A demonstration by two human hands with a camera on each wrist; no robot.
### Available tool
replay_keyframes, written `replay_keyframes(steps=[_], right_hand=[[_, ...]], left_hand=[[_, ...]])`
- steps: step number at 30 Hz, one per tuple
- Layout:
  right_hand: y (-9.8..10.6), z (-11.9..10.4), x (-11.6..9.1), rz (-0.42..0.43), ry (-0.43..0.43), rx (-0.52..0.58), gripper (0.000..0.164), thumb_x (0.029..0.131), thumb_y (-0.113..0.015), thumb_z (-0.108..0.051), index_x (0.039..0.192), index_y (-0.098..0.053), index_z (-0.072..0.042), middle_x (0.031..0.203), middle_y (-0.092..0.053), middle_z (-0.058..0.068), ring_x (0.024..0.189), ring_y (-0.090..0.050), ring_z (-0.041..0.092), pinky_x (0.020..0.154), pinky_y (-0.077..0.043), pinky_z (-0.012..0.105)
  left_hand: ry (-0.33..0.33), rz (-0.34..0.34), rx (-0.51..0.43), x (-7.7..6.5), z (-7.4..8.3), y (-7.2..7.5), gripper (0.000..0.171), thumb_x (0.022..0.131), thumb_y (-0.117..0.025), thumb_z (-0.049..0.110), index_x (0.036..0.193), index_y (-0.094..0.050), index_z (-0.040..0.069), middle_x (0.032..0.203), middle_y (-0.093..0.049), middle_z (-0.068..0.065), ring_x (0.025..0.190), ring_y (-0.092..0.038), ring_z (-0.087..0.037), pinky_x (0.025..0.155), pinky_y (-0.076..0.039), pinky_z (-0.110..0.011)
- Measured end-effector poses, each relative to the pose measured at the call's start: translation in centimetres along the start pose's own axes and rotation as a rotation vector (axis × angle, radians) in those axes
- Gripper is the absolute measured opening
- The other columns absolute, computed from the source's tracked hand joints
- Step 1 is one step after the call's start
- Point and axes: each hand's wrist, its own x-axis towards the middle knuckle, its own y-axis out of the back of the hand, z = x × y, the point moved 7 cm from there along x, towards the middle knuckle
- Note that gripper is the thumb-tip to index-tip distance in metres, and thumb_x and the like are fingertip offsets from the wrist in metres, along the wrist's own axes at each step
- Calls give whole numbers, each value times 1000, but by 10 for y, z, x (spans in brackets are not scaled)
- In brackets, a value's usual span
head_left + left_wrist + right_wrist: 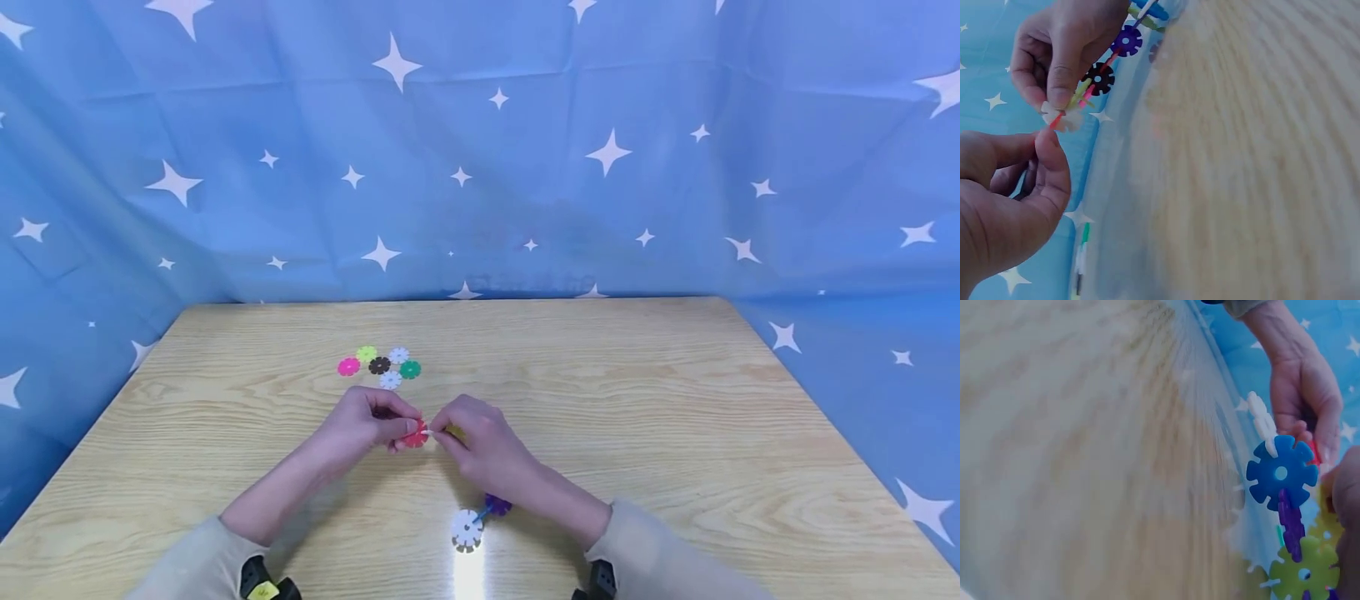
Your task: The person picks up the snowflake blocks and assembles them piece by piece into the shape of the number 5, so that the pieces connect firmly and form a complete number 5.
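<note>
My left hand [371, 425] pinches a red notched disc [415, 434] between thumb and fingers. Right against it, my right hand [487, 442] pinches a white notched disc [1067, 120] whose thin edge meets the red one at the slots. A chain of linked discs trails from the right hand. Along it are a black disc [1098, 79], a yellow-green disc [1305, 569], a purple disc [1291, 525], a blue disc [1282, 472] and a white end disc [467, 531]. The right hand hides part of this chain in the head view.
Several loose discs lie together beyond my left hand: pink [348, 367], yellow-green [367, 354], black [379, 366], green [410, 369] and two pale ones [390, 380]. They are on a wooden table [637, 375]. A blue star-patterned cloth [480, 167] hangs behind it.
</note>
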Motion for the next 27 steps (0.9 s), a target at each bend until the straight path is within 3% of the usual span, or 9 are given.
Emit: replay_keyframes(steps=[5,14,27], right_hand=[[-2,-3,1,-16,40,-35,16,86,-76,8,93,-67,-4,89,-69,4,81,-65,15,71,-54,23],[3,0,3,-109,30,-225,17,86,-80,-1,96,-69,-7,94,-68,1,89,-63,15,79,-54,21],[1,2,2,-92,-3,-268,32,78,-91,-18,103,-72,-8,99,-71,-1,95,-64,14,84,-54,22]], left_hand=[[-1,2,58,0,4,0,14,94,-67,-4,104,-71,-12,88,-73,-14,69,-65,-19,63,-57,-27],[50,-15,-37,-2,-6,-1,21,92,-70,-4,112,-70,-11,97,-72,-18,80,-70,-24,77,-62,-36],[71,26,-25,-1,-6,-2,23,92,-74,2,111,-71,-10,95,-74,-15,79,-71,-29,76,-62,-36]])
